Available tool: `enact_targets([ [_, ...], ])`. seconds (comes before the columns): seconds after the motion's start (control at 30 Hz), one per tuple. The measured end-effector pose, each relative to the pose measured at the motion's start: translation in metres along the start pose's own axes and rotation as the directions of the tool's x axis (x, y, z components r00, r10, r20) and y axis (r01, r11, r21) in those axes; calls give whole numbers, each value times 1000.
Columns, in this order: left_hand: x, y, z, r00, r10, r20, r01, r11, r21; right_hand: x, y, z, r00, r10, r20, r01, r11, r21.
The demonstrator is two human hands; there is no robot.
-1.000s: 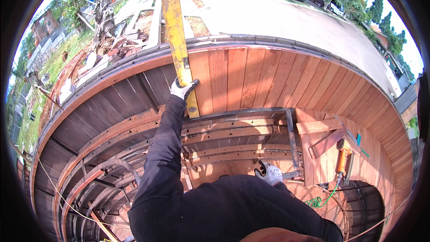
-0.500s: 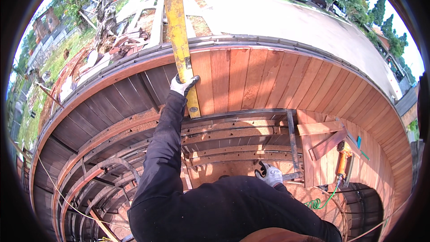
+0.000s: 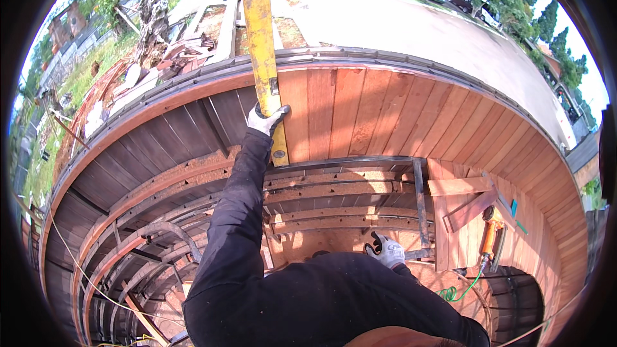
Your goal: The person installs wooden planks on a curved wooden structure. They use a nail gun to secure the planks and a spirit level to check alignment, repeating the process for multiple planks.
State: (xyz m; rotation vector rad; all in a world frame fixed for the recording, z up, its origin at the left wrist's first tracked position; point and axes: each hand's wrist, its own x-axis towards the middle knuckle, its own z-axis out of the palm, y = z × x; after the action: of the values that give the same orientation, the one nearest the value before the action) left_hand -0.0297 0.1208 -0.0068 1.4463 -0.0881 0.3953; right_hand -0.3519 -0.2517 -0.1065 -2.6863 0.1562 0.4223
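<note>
My left hand [image 3: 265, 120], in a white and dark work glove, is closed around the lower part of a worn yellow spirit level [image 3: 258, 32]. The level stands lengthwise against the curved wall, beside the edge of the reddish wooden boards [image 3: 350, 112], and its upper end rises past the rim. Lower down, close to my body, my right hand [image 3: 388, 252] wears a similar glove. Its fingers are loosely bent and apart, with nothing seen in them.
Curved metal and wood framing [image 3: 334, 187] runs below the boards. An orange and black air tool [image 3: 490, 234] with a green coiled hose [image 3: 452, 293] rests at the right by a wooden bracket [image 3: 472, 199]. Scrap wood [image 3: 173, 58] lies outside, beyond the rim [image 3: 360, 58].
The level's upper end has shifted slightly to the right, and my left hand has moved a little with it. My right hand looks unchanged.
</note>
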Motion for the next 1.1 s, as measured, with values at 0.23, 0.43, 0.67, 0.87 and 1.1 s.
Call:
enact_targets([
  [0.23, -1, 2, 2, 1000, 1, -7, -2, 1000, -8, 0, -5, -4, 999, 22, 23, -22, 1000, -5],
  [0.43, -2, 0, 2, 1000, -6, -25, 5, 1000, -15, 2, -2, -2, 999, 17, 35, -17, 1000, -23],
  [0.67, -5, 0, 4, 999, -4, -34, 2, 999, -51, 1, -2, -1, 999, 28, 31, -27, 999, -19],
  [0.87, -5, -5, 4, 999, -3, -44, 1, 999, -46, 2, -3, -5, 996, 48, 71, -46, 999, -22],
  [1.1, -15, -4, 8, 998, -24, -55, 19, 995, -97, 2, -4, -5, 998, 35, 57, -35, 999, -6],
])
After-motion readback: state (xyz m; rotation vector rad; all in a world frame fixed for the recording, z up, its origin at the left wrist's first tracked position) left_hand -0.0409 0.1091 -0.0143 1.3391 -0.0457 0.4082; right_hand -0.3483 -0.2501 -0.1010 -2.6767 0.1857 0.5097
